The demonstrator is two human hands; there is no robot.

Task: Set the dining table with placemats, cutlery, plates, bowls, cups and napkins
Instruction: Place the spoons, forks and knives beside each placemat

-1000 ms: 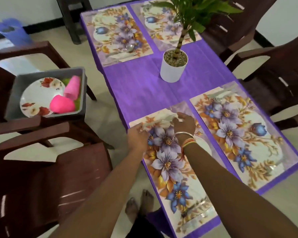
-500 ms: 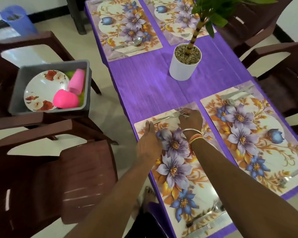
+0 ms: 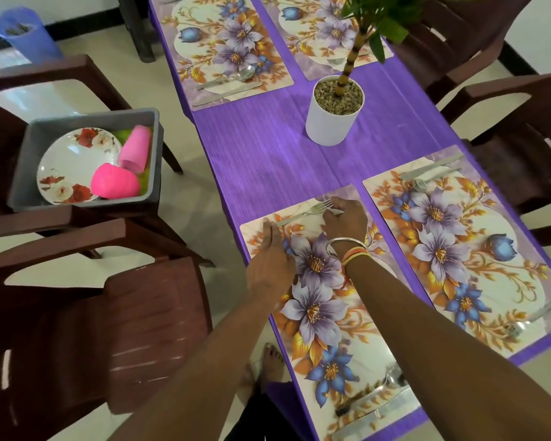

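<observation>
A floral placemat [image 3: 318, 300] lies at the near left of the purple table [image 3: 268, 148]. A fork [image 3: 303, 213] lies along its far edge. My right hand [image 3: 344, 222] pinches the fork at its tines end. My left hand [image 3: 269, 259] rests flat on the mat, a fingertip touching the fork's handle end. A knife and spoon [image 3: 382, 396] lie at the mat's near end. Three more floral mats carry cutlery: near right [image 3: 458, 249], far left [image 3: 223, 43], far right [image 3: 318, 27].
A grey tub [image 3: 86, 200] on a brown chair [image 3: 77, 329] to the left holds a flowered plate [image 3: 74, 160] and two pink cups [image 3: 134, 152]. A white plant pot [image 3: 330, 125] stands mid-table. More brown chairs line the right side [image 3: 522, 128]. A blue bin [image 3: 26, 33] stands far left.
The view has shifted forward and down. The fork, hidden between my hands a second ago, now shows along the mat's far edge, and my left hand has flattened onto the mat.
</observation>
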